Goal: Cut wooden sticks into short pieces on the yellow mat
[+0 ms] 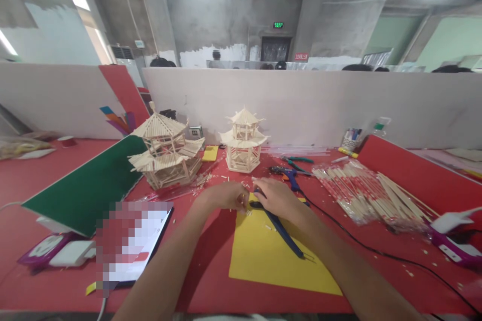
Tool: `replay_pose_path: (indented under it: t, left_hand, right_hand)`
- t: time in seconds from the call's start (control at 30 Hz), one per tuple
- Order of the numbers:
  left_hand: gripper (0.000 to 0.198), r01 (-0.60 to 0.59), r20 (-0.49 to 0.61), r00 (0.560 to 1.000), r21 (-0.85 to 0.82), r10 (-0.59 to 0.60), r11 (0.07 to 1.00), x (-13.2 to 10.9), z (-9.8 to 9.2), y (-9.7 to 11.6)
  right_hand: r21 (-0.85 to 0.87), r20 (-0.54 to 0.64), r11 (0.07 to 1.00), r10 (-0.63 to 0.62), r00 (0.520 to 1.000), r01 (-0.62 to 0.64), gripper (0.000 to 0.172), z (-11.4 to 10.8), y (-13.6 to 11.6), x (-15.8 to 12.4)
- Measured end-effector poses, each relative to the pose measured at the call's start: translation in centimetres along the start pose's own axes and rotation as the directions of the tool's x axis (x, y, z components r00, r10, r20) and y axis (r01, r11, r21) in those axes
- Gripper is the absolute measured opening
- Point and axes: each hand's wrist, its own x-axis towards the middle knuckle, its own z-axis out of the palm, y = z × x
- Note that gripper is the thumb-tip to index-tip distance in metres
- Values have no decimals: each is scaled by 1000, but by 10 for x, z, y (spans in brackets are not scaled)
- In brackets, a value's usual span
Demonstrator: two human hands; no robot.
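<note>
Tool (284,234) is lying beneath my right hand (275,193), over yellow paper (263,263). My left hand (233,197), curled, is facing it; I cannot tell either's grasp.

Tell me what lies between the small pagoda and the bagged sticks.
Between them, the head view shows a blue glue gun, green-handled pliers and, farther back, clear rods.

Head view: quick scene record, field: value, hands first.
left hand: fingers curled by the far edge of the yellow sheet; contents unclear
right hand: over the blue-handled tool; grip unclear
surface: red table
models: larger stick pagoda left, smaller stick pagoda centre
right side: glue gun, bagged sticks
</note>
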Motion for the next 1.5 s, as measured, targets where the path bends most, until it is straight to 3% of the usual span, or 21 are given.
replay_pose_path:
  t: [0.23, 0.37, 0.43, 0.5, 0.6, 0.67, 0.77, 0.9, 0.97, 1.1, 1.17, 1.33, 1.5]
  left_hand:
    - [7, -13, -1, 1000, -9, 13, 1000, 0, 1, 3]
    - [8, -29, -74, 997, -23, 27, 999, -8, -9, 9]
    - [7, -27, -173, 985, -31, 21, 999, -11, -15, 14]
    - [7, -59, -238, 970, -39, 48, 997, -13, -19, 19]
    - [7, -134, -257, 959, -50, 117, 990, -13, -20, 24]
    - [6, -165, -252, 957, -56, 146, 985, -11, -17, 25]
    - [6, -186, -261, 952, -70, 162, 980, -10, -15, 26]
    - [10, -159, -361, 925, -96, 114, 983, -11, -16, 27]
    - [12, -97, -445, 894, -69, 57, 993, -11, -17, 27]
    - [16, 10, -578, 816, 52, 22, 999, -10, -17, 24]
    - [17, 17, -595, 803, 94, 43, 995, -8, -16, 23]
    - [15, -2, -591, 802, 153, 93, 988, -6, -13, 24]
    - [18, -13, -612, 778, 208, 141, 978, -2, -8, 20]
  right_hand:
    - [64, -61, 998, 1, 998, 3, 14, 2, 3, 1]
    - [288, -50, 957, 54, 997, -37, 17, 3, 5, 2]
    - [492, -18, 869, 70, 997, -52, 29, 5, 6, 4]
    - [695, 25, 716, 61, 998, -61, 40, 8, 8, 7]
    - [890, 54, 451, 27, 998, -61, 38, 15, 10, 12]
    - [941, 44, 332, 54, 998, -60, 34, 19, 11, 16]
    - [979, 4, 199, 236, 972, -52, 31, 19, 11, 19]
    - [992, -124, 37, 462, 878, 120, 31, 12, 19, 20]
    - [988, -152, 45, 462, 873, 149, 32, 8, 25, 19]
    - [987, -65, 157, 280, 958, 21, 33, 5, 28, 17]
    - [986, -43, 168, 232, 972, 4, 34, 7, 24, 16]
    - [995, -3, 100, 269, 963, -25, 41, 11, 11, 14]
    - [999, 28, 21, 247, 969, -34, 44, 17, 16, 15]
